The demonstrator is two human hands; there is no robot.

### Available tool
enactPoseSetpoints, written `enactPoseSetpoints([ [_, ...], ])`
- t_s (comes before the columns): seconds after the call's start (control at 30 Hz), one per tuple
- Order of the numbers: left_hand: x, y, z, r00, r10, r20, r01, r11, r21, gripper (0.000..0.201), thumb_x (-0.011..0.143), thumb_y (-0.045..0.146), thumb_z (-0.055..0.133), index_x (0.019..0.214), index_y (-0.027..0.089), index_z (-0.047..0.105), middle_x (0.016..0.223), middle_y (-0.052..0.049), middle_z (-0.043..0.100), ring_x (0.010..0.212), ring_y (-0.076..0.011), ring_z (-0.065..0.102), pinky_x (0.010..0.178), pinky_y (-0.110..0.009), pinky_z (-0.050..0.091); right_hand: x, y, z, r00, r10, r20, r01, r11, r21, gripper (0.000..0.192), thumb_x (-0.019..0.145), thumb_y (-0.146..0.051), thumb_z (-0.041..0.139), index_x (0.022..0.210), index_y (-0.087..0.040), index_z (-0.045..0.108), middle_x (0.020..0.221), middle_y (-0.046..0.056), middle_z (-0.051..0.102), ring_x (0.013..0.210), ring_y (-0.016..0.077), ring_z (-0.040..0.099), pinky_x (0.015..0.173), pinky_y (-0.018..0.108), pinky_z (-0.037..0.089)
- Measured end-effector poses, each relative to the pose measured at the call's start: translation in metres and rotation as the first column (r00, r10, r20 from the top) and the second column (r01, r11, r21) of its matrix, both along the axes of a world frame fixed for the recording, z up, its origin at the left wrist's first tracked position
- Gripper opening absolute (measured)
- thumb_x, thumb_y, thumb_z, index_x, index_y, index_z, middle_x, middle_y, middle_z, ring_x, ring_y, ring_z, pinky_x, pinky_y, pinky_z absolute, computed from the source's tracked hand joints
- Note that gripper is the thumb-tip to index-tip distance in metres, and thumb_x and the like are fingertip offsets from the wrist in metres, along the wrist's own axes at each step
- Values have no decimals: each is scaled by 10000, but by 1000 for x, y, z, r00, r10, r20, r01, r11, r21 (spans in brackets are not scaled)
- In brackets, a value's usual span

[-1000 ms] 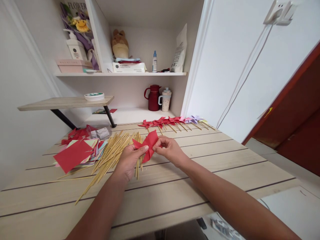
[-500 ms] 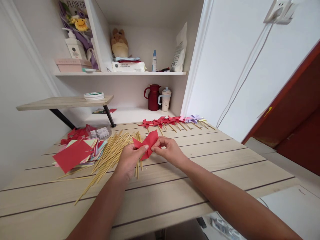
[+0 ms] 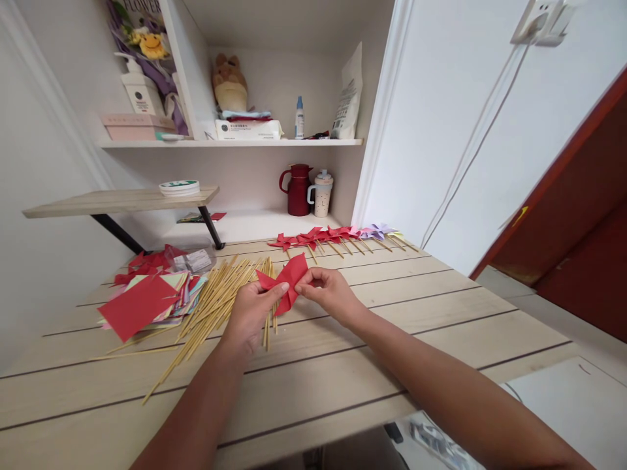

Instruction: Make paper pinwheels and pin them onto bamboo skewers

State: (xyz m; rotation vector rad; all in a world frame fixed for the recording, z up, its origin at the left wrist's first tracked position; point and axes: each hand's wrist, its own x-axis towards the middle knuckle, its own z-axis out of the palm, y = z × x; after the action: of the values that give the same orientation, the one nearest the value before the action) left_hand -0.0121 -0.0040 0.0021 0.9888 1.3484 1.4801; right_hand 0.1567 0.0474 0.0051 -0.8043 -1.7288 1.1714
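Centre of the frame, just above the desk (image 3: 392, 339): a red paper piece (image 3: 287, 282), partly folded into a pinwheel shape, pinched between both hands. Left hand (image 3: 251, 314) below and to the left of it, thumb and fingers (image 3: 277, 290) clamped on its lower left flap. Right hand (image 3: 332, 294) to the right, fingertips nipped together on the paper's right edge near the middle. Neither hand slack; both gripping the same sheet, with the paper's longer spread running from lower centre up toward the upper right, its top corner standing free above the knuckles. About equally close, the two hands, though the right one's pinch sits nearer the paper's centre.

Directly beneath and left of the left hand, a loose fan of bamboo sticks (image 3: 210, 310), long axes running from lower left to upper centre of the frame, several passing under the held paper. Further left, a stack of coloured paper squares (image 3: 147, 305) with a red sheet on top. Along the far edge of the desk, upper centre, a row of finished pinwheels (image 3: 337, 236) on sticks, mostly red, a few purple at the right end. Behind those, in the alcove, a red jug (image 3: 296, 189) and a speckled cup (image 3: 322, 194).
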Motion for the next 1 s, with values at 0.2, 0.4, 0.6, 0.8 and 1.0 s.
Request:
enactPoseSetpoints([
  [0.2,1,0,-1,1000,-4,24,4,1000,-5,414,590,431,886,840,120,776,867,-118,795,768,-221,708,740,-336,539,0,0,0,999,12,-44,-14,999,-41,142,746,-303,732,696,-190,662,692,-17,632,645,131,512,657,285,399],
  [0.4,2,0,1,999,23,-23,-23,1000,-10,359,615,403,870,836,136,778,836,-97,787,721,-202,694,685,-313,524,-1,-2,2,1000,27,-6,-27,999,-28,161,752,-301,750,687,-186,658,711,-3,652,683,141,555,688,294,437],
  [0.6,0,-1,6,982,103,-160,-97,994,44,228,669,374,811,765,171,771,786,-69,764,687,-204,664,660,-320,503,2,4,-1,994,-15,-110,18,999,27,204,796,-371,750,880,-206,665,933,41,700,803,178,643,757,330,513],
  [0.8,-1,-1,7,785,286,-549,-33,905,425,157,756,308,723,615,239,712,793,-47,723,808,-242,654,861,-391,484,14,9,7,977,-207,-51,210,890,404,524,817,-380,784,1294,-305,581,1419,99,532,1262,288,559,1049,484,464],
  [1.0,-1,3,0,624,333,-707,133,847,516,86,774,305,721,698,265,728,838,-44,748,901,-280,659,1006,-492,402,15,7,9,948,-272,165,111,770,629,527,747,-364,871,1235,-312,678,1570,117,394,1470,373,349,1167,575,313],
])
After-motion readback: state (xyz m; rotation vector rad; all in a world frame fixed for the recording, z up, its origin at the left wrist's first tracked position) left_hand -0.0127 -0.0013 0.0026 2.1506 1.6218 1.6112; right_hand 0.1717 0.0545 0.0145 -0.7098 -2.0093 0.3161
